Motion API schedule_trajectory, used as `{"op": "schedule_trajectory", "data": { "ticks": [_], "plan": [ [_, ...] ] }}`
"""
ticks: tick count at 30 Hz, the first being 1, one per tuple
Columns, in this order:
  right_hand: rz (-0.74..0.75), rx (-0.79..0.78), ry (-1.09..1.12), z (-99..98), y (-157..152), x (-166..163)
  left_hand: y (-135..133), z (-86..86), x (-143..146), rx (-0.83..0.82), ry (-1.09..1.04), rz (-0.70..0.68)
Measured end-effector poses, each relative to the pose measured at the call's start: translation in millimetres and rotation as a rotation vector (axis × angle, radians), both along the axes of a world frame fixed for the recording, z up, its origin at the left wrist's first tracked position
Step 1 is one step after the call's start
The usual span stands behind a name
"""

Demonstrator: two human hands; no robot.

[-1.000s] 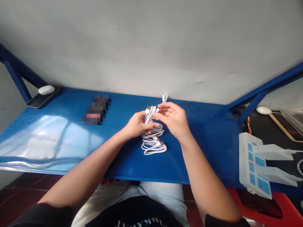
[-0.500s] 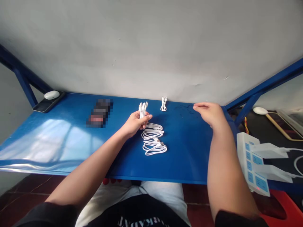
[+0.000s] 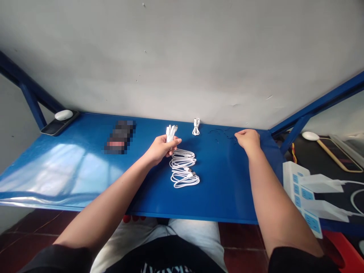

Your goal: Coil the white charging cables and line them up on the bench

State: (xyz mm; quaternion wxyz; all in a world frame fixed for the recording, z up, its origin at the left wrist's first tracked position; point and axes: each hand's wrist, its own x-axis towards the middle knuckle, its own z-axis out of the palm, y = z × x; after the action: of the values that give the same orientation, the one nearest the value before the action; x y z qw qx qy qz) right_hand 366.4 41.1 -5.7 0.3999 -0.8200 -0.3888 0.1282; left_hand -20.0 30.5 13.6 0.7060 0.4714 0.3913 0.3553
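My left hand [image 3: 162, 148] grips a folded white USB cable [image 3: 171, 132], its plugs pointing up away from me. Below that hand, loosely coiled white cables [image 3: 184, 178] lie on the blue table. Further back, near the wall, a small white cable bundle [image 3: 196, 127] is bound at its middle with a dark tie. My right hand [image 3: 249, 140] is at the far right of the tabletop, thumb and fingers pinched together. Beside its fingertips lie several thin black ties [image 3: 223, 132]; whether one is between the fingers is too small to tell.
A pixelated dark object [image 3: 119, 137] lies left of centre on the blue table [image 3: 227, 189]. At the far left, a white rounded object [image 3: 63, 115] rests on a dark tray [image 3: 54, 127]. A white power strip [image 3: 301, 197] with plugged-in chargers stands along the right edge. A wall rises behind.
My right hand has drawn slightly toward me, its fingers more curled into a pinch beside the black ties. My left hand still holds the folded cable in nearly the same place.
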Motion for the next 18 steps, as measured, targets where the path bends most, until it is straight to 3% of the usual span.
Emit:
{"op": "schedule_trajectory", "data": {
  "ticks": [5, 7, 8, 10, 14, 18],
  "plan": [
    [-0.008, 0.13, 0.102, 9.9, -4, -19, 1, 0.5, 0, -0.017, -0.012, 0.022],
    [0.05, 0.233, 0.184, 18.8, -11, -50, 0, 1.3, 0, -0.04, -0.006, 0.027],
    [0.118, 0.368, 0.279, 23.6, -16, -72, 0, 1.8, 1, -0.048, -0.004, 0.023],
    [0.31, 0.488, 0.367, 31.8, -28, -122, -2, 2.4, 3, -0.046, -0.005, -0.004],
    [0.605, 0.533, 0.231, 34.5, -48, -206, -5, -1.2, 5, -0.014, 0.007, -0.047],
    [0.704, 0.544, -0.035, 23.6, -53, -231, -5, -9.5, 7, 0.036, 0.04, -0.032]
  ]
}}
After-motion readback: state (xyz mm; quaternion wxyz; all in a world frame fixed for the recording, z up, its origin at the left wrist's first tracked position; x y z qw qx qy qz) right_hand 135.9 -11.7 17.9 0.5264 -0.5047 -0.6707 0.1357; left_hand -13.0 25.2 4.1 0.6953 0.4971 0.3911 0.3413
